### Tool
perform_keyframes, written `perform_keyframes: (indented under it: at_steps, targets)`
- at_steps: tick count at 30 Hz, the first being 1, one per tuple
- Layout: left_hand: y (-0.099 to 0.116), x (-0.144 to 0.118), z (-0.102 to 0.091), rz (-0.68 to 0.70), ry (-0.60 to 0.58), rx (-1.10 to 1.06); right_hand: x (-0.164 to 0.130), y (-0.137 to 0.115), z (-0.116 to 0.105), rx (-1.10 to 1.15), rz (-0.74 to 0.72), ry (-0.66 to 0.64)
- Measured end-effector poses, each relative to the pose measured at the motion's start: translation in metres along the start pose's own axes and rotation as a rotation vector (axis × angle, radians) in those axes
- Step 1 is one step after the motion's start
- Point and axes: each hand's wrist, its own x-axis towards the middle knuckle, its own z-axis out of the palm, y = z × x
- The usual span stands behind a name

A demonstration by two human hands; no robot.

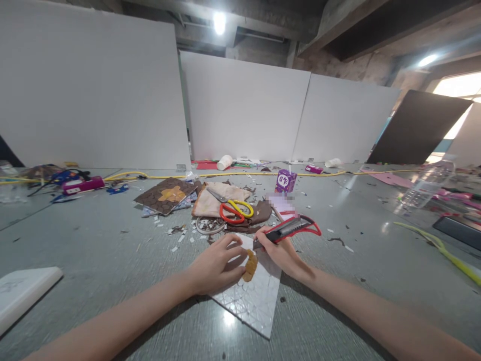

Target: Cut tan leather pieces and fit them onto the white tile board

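Observation:
A white board with a cracked-looking hexagon pattern (252, 307) lies flat on the table in front of me. On it is a small mustard-yellow piece with a scalloped edge (250, 266). My left hand (218, 263) is curled at the piece's left side, with thumb and fingertips against it. In my right hand (280, 253) is a red and black utility knife (287, 229), gripped near its front. Its blade tip points down to the left, just above the yellow piece; whether it touches the board I cannot tell.
Red and yellow scissors (236, 210) rest on a beige cloth (216, 198) beyond the board. Left of them lies a brown patterned sheet with a yellow flower (165, 194). Scraps surround these. A purple carton (284, 181), plastic bottle (426, 184), phone (460, 231) and white box (28, 291) stand farther out.

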Motion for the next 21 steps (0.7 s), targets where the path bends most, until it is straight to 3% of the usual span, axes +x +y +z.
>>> perform_keyframes:
  at_steps: [7,21]
  targets:
    - [-0.0023,-0.0005,0.0012,0.006,-0.008,-0.002,0.0,-0.0008,0.0006,0.087,0.025,-0.061]
    - [-0.0003,0.0004,0.0,-0.009,-0.016,-0.001,-0.0012,0.0018,0.0011,0.13,0.072,-0.053]
